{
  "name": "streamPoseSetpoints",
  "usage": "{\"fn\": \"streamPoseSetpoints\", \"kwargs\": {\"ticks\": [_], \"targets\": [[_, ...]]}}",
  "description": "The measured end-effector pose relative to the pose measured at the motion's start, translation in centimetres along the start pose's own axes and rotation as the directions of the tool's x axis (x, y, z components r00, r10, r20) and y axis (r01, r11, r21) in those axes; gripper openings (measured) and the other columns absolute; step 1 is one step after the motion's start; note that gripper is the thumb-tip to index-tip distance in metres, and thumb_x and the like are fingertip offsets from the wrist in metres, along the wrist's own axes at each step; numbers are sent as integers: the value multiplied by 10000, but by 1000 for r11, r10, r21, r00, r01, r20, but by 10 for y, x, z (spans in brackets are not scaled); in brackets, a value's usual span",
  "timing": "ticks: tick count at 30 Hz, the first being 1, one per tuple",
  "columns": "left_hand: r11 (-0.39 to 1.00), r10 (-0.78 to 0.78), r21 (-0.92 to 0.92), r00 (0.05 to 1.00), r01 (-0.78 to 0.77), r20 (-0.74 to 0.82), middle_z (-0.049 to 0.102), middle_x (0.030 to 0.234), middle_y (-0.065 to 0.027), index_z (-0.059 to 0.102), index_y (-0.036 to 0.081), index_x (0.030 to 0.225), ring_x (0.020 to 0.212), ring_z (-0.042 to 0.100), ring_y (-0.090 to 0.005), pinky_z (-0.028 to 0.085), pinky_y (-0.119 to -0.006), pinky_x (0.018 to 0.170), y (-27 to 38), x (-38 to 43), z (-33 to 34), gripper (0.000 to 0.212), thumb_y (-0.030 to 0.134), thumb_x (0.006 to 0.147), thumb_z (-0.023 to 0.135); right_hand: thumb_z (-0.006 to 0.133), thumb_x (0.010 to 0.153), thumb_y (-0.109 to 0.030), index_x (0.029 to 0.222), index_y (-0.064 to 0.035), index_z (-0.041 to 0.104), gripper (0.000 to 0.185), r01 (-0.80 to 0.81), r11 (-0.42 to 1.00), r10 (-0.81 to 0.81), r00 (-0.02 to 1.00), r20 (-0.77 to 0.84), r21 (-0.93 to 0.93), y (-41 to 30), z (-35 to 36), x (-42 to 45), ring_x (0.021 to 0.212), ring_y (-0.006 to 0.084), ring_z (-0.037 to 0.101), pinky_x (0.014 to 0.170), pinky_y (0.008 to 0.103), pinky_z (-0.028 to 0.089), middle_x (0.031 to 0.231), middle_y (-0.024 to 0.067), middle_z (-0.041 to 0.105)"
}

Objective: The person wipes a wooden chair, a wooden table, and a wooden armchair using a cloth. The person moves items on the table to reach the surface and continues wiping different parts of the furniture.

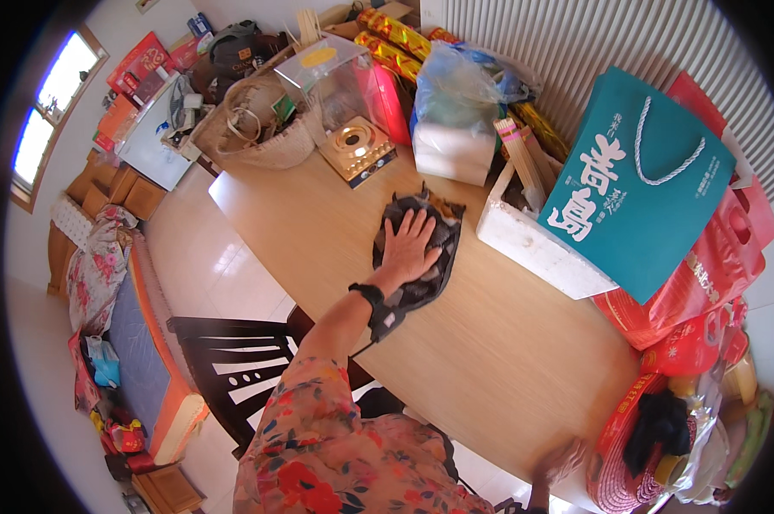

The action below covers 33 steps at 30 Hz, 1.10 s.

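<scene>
My left hand (407, 249) lies flat, fingers spread, on a folded dark patterned cloth (440, 276) on the wooden table (503, 334). It presses from above and does not grip the cloth. The cloth's far end is bunched and shows brown patches. Its near end reaches under my wrist, which wears a black band (369, 297). Farther right, by the table's near edge, my right hand (562, 459) is blurred, with nothing visible in it. A red woven round item (618, 443) is close beside that hand.
A white foam box (541, 254) and a teal paper bag (644, 173) stand right of the cloth. Behind are a plastic-wrapped bundle (454, 128), a gold-based clear case (358, 151) and a woven basket (278, 144). A dark chair (233, 340) stands at the table's left.
</scene>
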<state>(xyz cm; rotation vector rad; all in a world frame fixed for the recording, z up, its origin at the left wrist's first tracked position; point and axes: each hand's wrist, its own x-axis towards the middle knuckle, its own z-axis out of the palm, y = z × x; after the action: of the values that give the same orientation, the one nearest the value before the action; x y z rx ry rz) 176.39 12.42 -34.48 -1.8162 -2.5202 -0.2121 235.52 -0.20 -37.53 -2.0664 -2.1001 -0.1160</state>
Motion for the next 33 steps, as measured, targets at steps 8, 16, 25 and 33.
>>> {"fn": "streamPoseSetpoints", "kwargs": {"ticks": [8, 16, 25, 33], "targets": [[997, 10, -77, 998, -5, 60, 244, 1524, -95, 359, 108, 1419, 1409, 178, -304, 127, -636, 1086, 81, -92, -13, 690, 485, 858, 502, 485, 881, -173, 1350, -50, 405, 491, -24, 1000, 24, 1000, -1, -11, 5, 9, -2, 1300, 386, 360, 1070, 505, 278, 1391, 209, 413], [953, 265, -162, 963, -255, 45, 239, 1528, -78, 353, 143, 1430, 1410, 187, -303, 134, -639, 1080, 176, -186, -16, 685, 488, 860, 510, 499, 880, -182, 1315, -47, 435, 459, -9, 999, 9, 1000, -24, 33, -2, 3, 1, 1284, 381, 383, 1046, 501, 305, 1378, 204, 432], [968, 241, -88, 969, -236, 54, 295, 1502, -95, 390, 127, 1403, 1395, 225, -307, 152, -604, 1095, 179, -183, -14, 688, 465, 827, 556, 521, 839, -168, 1300, -10, 436, 494, 255, 918, -283, 958, 49, 304, 36, -27, -6, 1296, 419, 330, 1037, 525, 297, 1374, 232, 396], [992, 127, 2, 983, -129, 135, 145, 1567, -52, 282, 169, 1467, 1439, 103, -277, 71, -603, 1110, 195, -183, 4, 675, 499, 898, 432, 531, 838, -175, 1273, -15, 459, 469, 194, 931, -175, 981, -88, 308, 57, -28, -21, 1260, 404, 376, 1005, 515, 326, 1328, 210, 439]]}}
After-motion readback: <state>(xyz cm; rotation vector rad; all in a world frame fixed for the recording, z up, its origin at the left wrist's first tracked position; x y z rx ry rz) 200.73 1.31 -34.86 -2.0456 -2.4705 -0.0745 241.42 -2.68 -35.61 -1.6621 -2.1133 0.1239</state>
